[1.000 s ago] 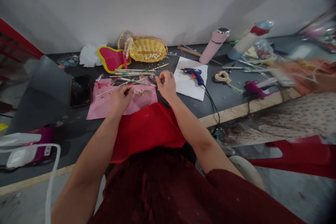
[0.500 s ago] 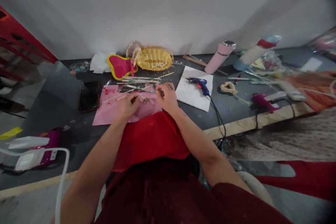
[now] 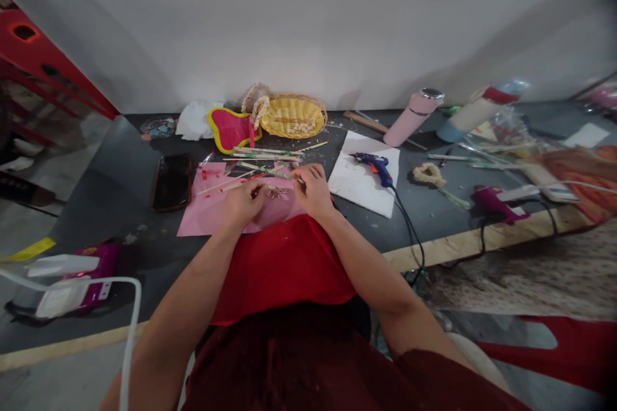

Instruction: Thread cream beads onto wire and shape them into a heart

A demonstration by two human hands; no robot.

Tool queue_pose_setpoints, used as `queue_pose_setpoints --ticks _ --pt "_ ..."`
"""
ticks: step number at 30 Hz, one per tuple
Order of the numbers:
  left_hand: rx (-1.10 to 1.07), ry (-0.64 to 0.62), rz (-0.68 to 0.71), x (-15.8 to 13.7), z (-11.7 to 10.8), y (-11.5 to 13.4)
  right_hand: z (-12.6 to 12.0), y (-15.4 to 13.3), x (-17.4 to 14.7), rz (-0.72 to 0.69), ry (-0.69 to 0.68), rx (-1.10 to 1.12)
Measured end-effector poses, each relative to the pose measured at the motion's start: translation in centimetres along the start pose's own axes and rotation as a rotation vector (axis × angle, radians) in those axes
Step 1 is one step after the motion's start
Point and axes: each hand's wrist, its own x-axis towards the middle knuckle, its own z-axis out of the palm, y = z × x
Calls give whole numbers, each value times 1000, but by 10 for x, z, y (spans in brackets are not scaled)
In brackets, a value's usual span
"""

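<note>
Pale bits (image 3: 276,192) lie heaped on pink paper (image 3: 195,223), between the left hand (image 3: 247,201) and the right hand (image 3: 313,190). Both hands have curled fingers; I cannot tell whether either grips anything. Sticks (image 3: 265,155) lie beyond the heap, a basket (image 3: 278,118) farther still, a glue gun (image 3: 378,166) to the right.

Found left hand (image 3: 245,203) over a pink sheet (image 3: 200,215), fingertips drawn together just beside a small heap of pale pieces (image 3: 276,192), and right hand (image 3: 313,192) on the heap's other side, fingers curled near patterned sticks (image 3: 265,157) (anything gripped too small to tell). Noted beyond the sticks a yellow woven basket (image 3: 284,117) with pale bits (image 3: 303,128) inside. Recorded to the right a blue glue gun (image 3: 380,169) lying on a white board (image 3: 359,189), and to the left a dark phone (image 3: 172,182) flat on the grey tabletop (image 3: 113,183).
</note>
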Motion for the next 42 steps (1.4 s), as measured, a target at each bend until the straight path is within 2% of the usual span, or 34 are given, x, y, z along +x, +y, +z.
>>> queue_pose_setpoints --ticks 21,31,36,42 --pt "-7 22 11 -4 1 1 4 3 -1 25 -52 -31" --pt "-25 21 22 -5 3 0 3 -1 1 72 51 65" --pt "-21 26 14 -5 4 1 0 -3 0 46 13 12" --pt "-15 35 36 -6 3 2 2 -4 -1 119 -34 -53"
